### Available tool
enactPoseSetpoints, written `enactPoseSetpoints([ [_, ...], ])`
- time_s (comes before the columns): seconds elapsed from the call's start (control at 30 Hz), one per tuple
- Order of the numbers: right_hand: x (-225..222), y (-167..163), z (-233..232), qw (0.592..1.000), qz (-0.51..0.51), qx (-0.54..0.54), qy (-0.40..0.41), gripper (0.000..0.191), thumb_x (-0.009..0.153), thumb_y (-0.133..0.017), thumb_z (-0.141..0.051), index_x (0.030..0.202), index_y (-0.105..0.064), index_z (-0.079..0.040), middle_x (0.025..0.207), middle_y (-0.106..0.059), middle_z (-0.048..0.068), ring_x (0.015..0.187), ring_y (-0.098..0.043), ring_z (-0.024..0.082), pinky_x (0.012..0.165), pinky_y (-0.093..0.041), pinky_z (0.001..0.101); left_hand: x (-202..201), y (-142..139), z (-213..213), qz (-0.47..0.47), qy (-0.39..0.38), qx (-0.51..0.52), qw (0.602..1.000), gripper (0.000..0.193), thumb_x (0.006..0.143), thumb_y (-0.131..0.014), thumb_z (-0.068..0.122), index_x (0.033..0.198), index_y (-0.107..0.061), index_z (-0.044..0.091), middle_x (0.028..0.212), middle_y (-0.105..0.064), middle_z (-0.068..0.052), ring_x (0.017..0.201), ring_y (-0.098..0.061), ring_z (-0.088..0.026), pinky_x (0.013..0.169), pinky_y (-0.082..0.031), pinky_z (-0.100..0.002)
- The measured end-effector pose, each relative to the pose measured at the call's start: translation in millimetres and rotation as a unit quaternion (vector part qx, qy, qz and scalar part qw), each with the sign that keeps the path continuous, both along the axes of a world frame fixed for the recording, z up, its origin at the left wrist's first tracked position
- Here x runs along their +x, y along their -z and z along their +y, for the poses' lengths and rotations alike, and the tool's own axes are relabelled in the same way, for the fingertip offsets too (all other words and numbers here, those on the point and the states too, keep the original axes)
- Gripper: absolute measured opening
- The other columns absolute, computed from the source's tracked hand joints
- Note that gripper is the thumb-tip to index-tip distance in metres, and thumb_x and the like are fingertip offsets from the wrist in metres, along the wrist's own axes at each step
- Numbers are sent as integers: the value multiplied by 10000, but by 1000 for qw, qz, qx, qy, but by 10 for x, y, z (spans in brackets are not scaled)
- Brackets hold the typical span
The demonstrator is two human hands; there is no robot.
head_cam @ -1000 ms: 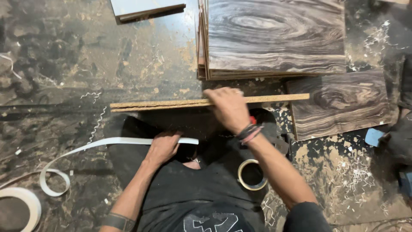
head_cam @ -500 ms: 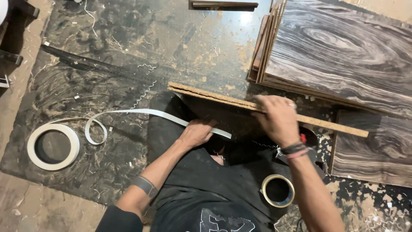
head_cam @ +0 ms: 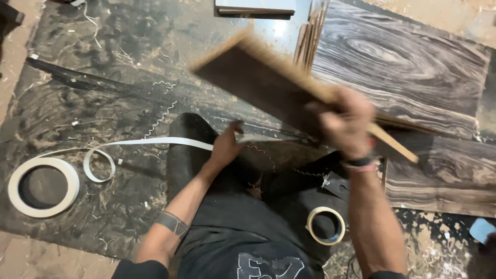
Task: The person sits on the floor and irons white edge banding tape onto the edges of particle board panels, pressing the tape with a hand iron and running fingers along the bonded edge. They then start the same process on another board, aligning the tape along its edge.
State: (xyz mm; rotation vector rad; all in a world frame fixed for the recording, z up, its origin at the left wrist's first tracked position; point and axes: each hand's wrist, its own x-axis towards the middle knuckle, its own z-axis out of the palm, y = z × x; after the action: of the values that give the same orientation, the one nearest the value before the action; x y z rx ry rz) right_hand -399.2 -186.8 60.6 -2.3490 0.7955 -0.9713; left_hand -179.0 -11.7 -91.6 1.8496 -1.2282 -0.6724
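Dark wood-grain board (head_cam: pixel 268 85) (pale edges, motion-blurred) is gripped, fingers closed, by right hand (head_cam: pixel 343 126) — raised, tilted above the lap. Left hand (head_cam: pixel 225 147) loosely open on white strip (head_cam: pixel 155 142). Dusty black floor mat (head_cam: pixel 77 103).

wood strip (head_cam: pixel 268 82) | dark face, pale edges (motion-blurred) | tilted, raised above floor

No packages, labels, signs or screens show anywhere in the scene. The nearest thing to lettering is a pale printed design on the front of the person's black shirt (head_cam: pixel 268 266), at the near edge of the view, partly cut off by the frame.
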Motion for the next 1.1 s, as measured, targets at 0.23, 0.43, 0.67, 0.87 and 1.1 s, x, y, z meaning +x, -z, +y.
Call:
enactPoseSetpoints([
  [0.23, -931, 158, -214, 829, -460, 299, -114, 579, 930, -849, -173, 1454, -606, -128, 1423, -614, 32, 1356, -565, 197, 1242, -449, 387, 421, -677, -557, -104, -47, -224, 968, 670, 933, -873, 235, 1486, -496, 190, 1379, -642, -120, 1270, -688, -316, 1048, -577, -414],
  [0.43, -1202, 1046, -211, 697, -526, 470, -128, 614, 903, -855, -195, 1455, -589, -146, 1516, -576, 12, 1458, -510, 238, 1310, -337, 466, 480, -1208, -917, -176, 33, -114, 977, 760, 790, -868, 294, 1424, -500, 94, 1412, -562, -190, 1066, -654, -388, 790, -541, -473],
  [0.67, -1882, 1022, -258, 775, -422, 470, -41, 654, 835, -818, -47, 1438, -602, -180, 1475, -589, -12, 1424, -503, 231, 1273, -324, 460, 89, -1067, -1053, -91, 100, -194, 972, 582, 783, -753, 47, 1333, -612, 175, 1233, -681, -70, 1111, -703, -321, 889, -576, -411],
  [0.87, -2183, 1250, -133, 744, -427, 514, -28, 568, 878, -784, 30, 1396, -644, -156, 1410, -643, 9, 1334, -556, 227, 1197, -363, 463, -122, -851, -661, -148, 80, -139, 976, 533, 775, -825, 146, 1264, -612, 157, 1176, -689, -73, 1021, -690, -346, 786, -551, -452],
  [1.1, -2437, 1443, 12, 734, -410, 542, 18, 553, 853, -774, 14, 1359, -669, -183, 1342, -680, 7, 1313, -587, 228, 1217, -380, 510, 123, -640, -340, -194, 46, -83, 976, 506, 761, -832, 169, 1226, -633, 151, 1161, -696, -64, 951, -702, -344, 756, -560, -447],
])
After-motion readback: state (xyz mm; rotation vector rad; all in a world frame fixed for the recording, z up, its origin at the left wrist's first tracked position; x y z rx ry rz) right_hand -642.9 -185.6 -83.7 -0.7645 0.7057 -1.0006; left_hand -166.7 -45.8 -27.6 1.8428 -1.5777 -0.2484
